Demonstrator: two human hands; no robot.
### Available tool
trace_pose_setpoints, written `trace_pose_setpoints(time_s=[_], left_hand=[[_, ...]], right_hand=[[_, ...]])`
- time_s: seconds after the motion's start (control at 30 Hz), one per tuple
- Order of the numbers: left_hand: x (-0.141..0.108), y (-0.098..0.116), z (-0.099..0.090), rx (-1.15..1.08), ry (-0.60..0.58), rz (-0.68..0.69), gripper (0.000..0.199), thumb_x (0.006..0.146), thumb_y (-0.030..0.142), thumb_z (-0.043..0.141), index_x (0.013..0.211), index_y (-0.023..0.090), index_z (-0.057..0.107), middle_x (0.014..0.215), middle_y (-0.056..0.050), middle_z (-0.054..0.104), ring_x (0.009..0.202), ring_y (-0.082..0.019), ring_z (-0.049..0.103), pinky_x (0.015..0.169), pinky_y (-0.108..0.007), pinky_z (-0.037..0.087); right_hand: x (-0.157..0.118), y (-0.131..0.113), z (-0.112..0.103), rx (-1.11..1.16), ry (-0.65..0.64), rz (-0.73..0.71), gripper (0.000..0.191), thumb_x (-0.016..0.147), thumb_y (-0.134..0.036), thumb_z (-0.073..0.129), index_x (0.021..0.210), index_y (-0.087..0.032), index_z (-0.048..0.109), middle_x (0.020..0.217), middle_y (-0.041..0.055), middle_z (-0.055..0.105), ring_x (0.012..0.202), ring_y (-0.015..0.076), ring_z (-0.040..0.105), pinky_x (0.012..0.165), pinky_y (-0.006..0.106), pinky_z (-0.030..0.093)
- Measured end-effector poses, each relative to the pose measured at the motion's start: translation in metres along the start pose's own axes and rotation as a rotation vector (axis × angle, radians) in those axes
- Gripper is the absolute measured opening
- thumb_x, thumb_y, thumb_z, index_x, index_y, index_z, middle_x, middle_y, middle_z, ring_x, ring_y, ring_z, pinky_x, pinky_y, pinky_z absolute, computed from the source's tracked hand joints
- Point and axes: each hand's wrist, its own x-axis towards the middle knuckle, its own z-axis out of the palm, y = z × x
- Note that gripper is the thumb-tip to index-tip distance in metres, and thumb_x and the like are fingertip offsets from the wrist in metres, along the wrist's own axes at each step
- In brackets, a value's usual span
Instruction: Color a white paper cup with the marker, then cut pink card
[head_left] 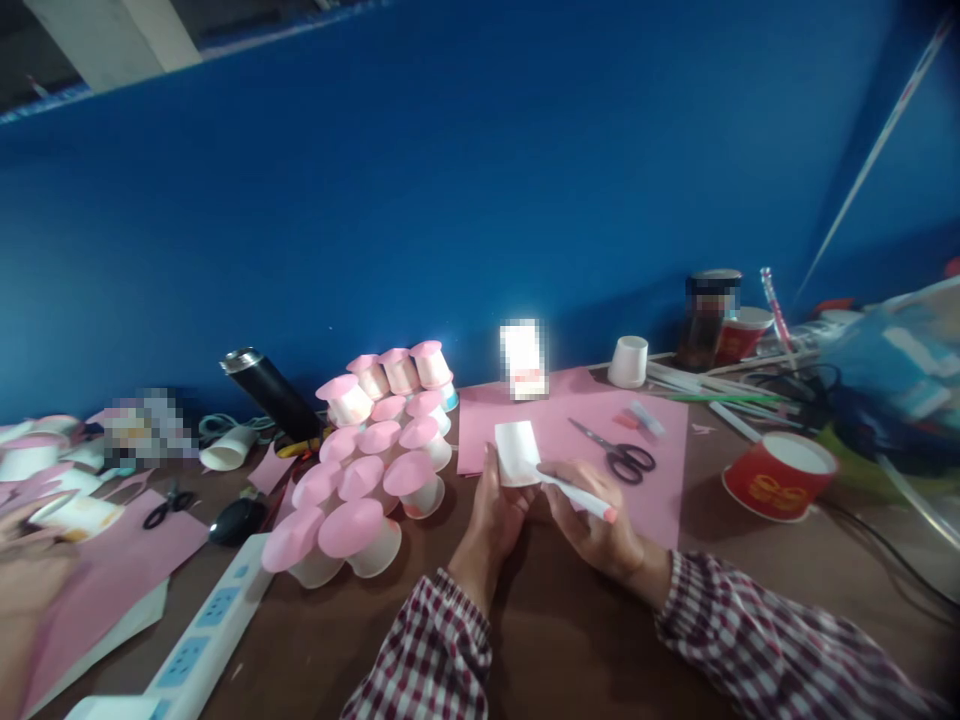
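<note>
Wht cup (517, 452) held @ brn tbl (300, 640), blue wall (480, 200) bhd.

The left grip (501, 512) holds a white cup (517, 450), the right grip (604, 530) a white pen (579, 495), near black-handled scissors (616, 449).

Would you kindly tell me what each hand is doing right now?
Left hand: closed, holding a white cup.
Right hand: closed, holding a white marker, tip at the cup.

Brn tbl (559, 650) — pink-topped cups (360, 528), wht pwr strip (201, 632), pink paper (564, 430), red tub (776, 487)
</note>
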Motion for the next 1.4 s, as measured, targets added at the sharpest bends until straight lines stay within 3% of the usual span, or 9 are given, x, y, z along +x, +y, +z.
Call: trace_pose_setpoints(time_s=[0.23,0.47,0.8,1.1,1.4], left_hand=[[0.0012,0.0006,0.0002,-0.028,0.039,0.017,0.045,0.081,0.053,0.057,0.094,0.011,0.063,0.086,-0.009,0.068,0.077,-0.018,0.064,0.069,-0.029,0.052],[-0.0007,-0.0001,0.0033,-0.001,0.021,0.009,0.048,0.081,0.056,0.055,0.098,0.012,0.063,0.085,-0.008,0.067,0.075,-0.018,0.063,0.068,-0.029,0.050],[0.0043,-0.0058,-0.0044,0.039,-0.009,0.022,0.043,0.079,0.054,0.058,0.097,0.016,0.062,0.086,-0.006,0.065,0.074,-0.015,0.061,0.065,-0.026,0.049],[0.0032,-0.0062,-0.0030,0.055,-0.001,0.020,0.047,0.077,0.054,0.061,0.104,0.016,0.061,0.091,-0.008,0.065,0.077,-0.017,0.061,0.068,-0.029,0.050],[0.0041,-0.0053,-0.0036,0.043,0.026,0.024,0.045,0.078,0.053,0.059,0.109,0.020,0.060,0.088,-0.006,0.066,0.074,-0.017,0.061,0.063,-0.027,0.050]], right_hand=[[0.0033,-0.0053,-0.0032,0.021,-0.011,0.138,0.020,0.091,-0.035,0.047,0.099,-0.026,0.062,0.085,0.0066,0.067,0.073,0.0213,0.065,0.068,0.038,0.056],[0.0027,-0.0030,-0.0010,0.000,-0.016,0.064,0.017,0.091,-0.027,0.046,0.102,-0.023,0.059,0.084,0.0070,0.066,0.073,0.0207,0.064,0.069,0.038,0.055],[0.0033,-0.0048,-0.0016,-0.015,-0.003,0.072,0.016,0.091,-0.025,0.046,0.102,-0.022,0.058,0.083,0.0053,0.065,0.069,0.0188,0.065,0.066,0.033,0.054],[0.0025,-0.0028,-0.0004,-0.017,-0.001,0.065,0.018,0.092,-0.028,0.045,0.102,-0.022,0.058,0.085,0.0059,0.066,0.071,0.0188,0.065,0.066,0.033,0.055],[0.0066,-0.0093,-0.0038,0.054,-0.018,0.190,0.023,0.090,-0.043,0.047,0.093,-0.029,0.065,0.081,0.0053,0.067,0.071,0.0216,0.064,0.067,0.038,0.057]])
